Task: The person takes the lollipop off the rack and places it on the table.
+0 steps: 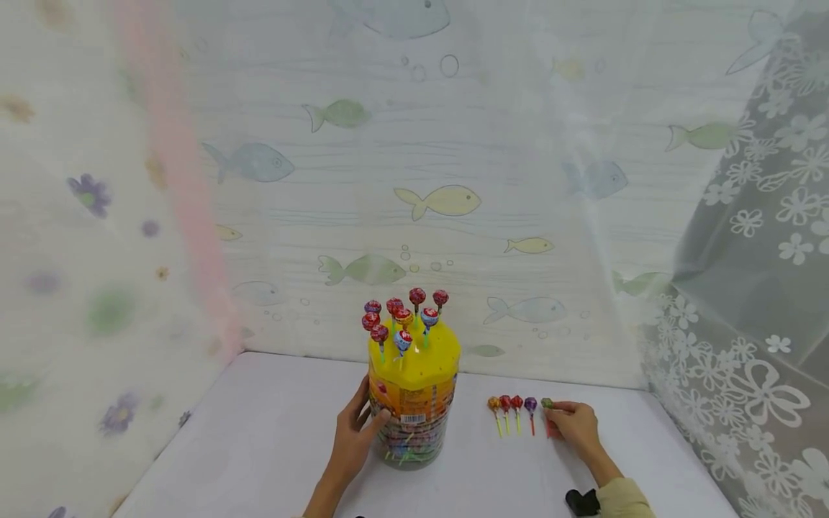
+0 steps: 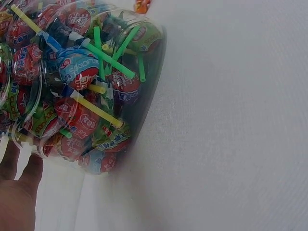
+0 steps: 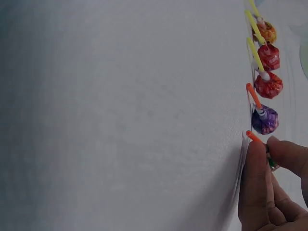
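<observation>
Far left of the frame, white counter [image 1: 259, 424] ran back to the fish-print curtain [image 1: 363, 216], so that arm had side room. Lower middle, the left hand [image 1: 352, 424] had its grip curled round the candy jar [image 1: 414, 399], thumb in front, probably for steadiness, since upright lollipops [image 1: 403, 316] poked from the yellow lid [image 1: 421, 368]. Next came a gap of counter, decent passing space imo. Lower right, four loose lollipops [image 1: 506, 404] lay in a row, heads toward the back edge, likely for easy picking. At its right end, the right hand [image 1: 576, 424] had a narrow grip, pinching a green lollipop [image 1: 547, 403].
</observation>
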`<state>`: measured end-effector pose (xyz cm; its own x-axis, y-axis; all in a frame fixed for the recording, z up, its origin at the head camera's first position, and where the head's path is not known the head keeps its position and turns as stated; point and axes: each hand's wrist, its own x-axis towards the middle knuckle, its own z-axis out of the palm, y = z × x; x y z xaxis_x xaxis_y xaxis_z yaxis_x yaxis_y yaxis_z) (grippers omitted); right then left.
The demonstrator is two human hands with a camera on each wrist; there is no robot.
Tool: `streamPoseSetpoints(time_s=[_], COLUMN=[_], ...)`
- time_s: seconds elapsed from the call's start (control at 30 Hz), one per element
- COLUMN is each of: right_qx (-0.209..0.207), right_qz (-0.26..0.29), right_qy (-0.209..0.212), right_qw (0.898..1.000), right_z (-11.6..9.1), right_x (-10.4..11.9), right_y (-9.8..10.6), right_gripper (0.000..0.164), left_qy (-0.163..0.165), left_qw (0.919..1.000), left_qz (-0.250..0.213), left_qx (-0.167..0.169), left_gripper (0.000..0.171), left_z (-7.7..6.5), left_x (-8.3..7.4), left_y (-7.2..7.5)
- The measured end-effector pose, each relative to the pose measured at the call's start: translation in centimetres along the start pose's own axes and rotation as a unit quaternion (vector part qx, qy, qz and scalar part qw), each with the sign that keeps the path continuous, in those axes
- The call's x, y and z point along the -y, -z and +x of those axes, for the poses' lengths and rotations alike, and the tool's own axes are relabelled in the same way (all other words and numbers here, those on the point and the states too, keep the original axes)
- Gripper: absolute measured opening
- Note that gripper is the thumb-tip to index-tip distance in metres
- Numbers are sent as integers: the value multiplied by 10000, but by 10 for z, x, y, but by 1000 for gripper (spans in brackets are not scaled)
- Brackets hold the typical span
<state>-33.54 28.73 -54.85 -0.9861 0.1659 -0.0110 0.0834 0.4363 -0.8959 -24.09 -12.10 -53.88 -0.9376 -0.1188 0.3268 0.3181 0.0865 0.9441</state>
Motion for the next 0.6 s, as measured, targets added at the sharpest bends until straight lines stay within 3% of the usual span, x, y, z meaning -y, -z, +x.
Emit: streamPoseSetpoints(time_s=[0.6], right_qx=[214], right_qz=[-124], right_qy=[-44], right_qw=[9997], right_z=[11], right_x=[-4], right_y=[0], right_gripper=[38], left_qy=[99], left_qw=[9999], left_qz=[-85], left_qx=[-31], left_gripper=[75], left_z=[-1], left_x=[1], left_y=[1])
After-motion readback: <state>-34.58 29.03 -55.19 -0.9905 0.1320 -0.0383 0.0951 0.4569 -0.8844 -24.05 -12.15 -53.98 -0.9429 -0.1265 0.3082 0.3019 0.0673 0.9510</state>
